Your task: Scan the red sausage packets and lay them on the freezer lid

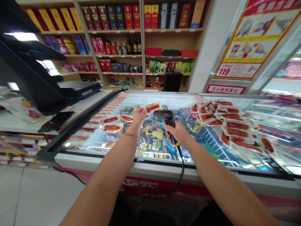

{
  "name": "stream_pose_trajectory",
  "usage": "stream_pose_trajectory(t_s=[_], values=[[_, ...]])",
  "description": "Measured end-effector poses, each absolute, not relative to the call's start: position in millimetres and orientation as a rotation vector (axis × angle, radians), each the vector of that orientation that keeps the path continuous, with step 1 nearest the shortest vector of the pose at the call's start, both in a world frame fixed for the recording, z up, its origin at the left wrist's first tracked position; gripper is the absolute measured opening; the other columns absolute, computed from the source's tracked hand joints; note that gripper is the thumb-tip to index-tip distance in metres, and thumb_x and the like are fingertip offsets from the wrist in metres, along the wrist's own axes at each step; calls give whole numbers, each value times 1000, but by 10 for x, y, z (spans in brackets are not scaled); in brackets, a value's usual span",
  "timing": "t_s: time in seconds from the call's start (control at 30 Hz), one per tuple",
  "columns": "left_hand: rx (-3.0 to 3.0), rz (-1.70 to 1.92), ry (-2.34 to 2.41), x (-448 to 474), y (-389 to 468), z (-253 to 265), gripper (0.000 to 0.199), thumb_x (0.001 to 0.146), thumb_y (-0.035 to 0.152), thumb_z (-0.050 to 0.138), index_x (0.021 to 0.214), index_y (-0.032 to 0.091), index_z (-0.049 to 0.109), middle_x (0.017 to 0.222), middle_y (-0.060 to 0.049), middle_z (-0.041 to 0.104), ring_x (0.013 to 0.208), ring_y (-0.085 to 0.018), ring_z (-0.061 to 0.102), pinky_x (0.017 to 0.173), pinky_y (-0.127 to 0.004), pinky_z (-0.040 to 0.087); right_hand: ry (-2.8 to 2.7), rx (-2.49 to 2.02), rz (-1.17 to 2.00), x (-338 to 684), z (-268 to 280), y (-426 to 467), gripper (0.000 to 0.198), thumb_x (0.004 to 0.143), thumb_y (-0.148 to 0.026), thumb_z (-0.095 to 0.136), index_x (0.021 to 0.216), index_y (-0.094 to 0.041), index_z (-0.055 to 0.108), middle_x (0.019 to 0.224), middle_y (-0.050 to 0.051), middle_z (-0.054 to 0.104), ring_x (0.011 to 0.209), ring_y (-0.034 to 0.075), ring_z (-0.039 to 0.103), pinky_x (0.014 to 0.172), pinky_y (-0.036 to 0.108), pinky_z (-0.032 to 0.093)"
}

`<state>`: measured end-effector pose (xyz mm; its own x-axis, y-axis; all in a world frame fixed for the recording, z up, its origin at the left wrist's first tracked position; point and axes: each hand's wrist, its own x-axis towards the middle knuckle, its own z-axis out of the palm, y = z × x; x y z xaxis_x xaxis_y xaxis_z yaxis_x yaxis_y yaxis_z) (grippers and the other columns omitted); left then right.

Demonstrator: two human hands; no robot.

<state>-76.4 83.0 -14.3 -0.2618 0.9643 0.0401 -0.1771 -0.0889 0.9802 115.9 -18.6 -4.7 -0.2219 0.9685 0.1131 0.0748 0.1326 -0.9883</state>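
Right hand (174,129) wrapped round the handle of a corded scanner (164,113), probably for trigger reach. Left of it, left hand (139,115) pinches one sausage pack (153,107) by its end, seemingly to leave the wrapper uncovered. Three loose packs (112,128) left of that pinch; pack heap (237,125) well right; freezer top (81,147) apparently serving as counter.

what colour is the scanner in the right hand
The scanner is mostly black, with yellow near its lower end; best seen in the head view.
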Motion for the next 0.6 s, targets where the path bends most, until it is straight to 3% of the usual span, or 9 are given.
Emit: stream_pose_trajectory(t_s=[0.47, 0.6], values=[[992, 1581, 1212, -736, 853, -164, 8, 78, 19, 59, 71, 16, 61, 62, 2, 63, 64, -12, 65, 70, -29, 56, -1564, -1082, 1168, 1195, -40, -179, 24, 80, -38, 63, 93, -20, 54, 58, -5, 55, 38, 11, 54, 38, 23, 46], [1051, 1562, 1305, -768, 856, -207, 9, 77, 24, 60, 71, 17, 62, 61, 1, 63, 63, -14, 66, 61, -24, 53, -1547, -1070, 1182, 1183, -24, -182, 25, 79, -39, 64, 93, -20, 55, 57, -6, 55, 38, 11, 54, 37, 22, 45]])
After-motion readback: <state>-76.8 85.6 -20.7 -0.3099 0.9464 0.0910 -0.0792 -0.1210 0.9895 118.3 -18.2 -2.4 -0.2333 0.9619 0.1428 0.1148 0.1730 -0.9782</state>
